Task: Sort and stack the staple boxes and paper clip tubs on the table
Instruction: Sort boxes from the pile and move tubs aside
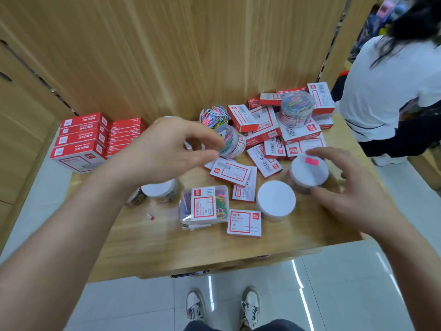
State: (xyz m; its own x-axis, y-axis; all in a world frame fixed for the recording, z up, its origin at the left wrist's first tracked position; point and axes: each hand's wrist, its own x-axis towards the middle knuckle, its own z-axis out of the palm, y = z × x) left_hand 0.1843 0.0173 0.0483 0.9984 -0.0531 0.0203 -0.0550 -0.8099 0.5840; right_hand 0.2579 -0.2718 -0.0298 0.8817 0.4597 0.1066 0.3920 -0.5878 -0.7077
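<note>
Left hand (167, 151) and right hand (353, 194) hover over six round tubs (275, 199).

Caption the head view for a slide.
Left hand and right hand reach for paper clip tubs among scattered staple boxes.

Both arms are bare as far up as the shot goes. The left forearm (71, 235) is big and close to the lens, and the right forearm (405, 249) comes in from the edge. The left hand (167, 149) is smeared with blur at the fingertips, so there's no detail there. The right hand (353, 194) is sharper, with plain fingers. Down at the bottom is a pair of low sneakers, the left shoe (195, 305) and the right shoe (250, 306). They have off-white toe caps that look a bit scuffed, and dark markings criss-cross the lacing. Below them are dark trousers (274, 326), blue-grey, with just a sliver in frame.
</note>
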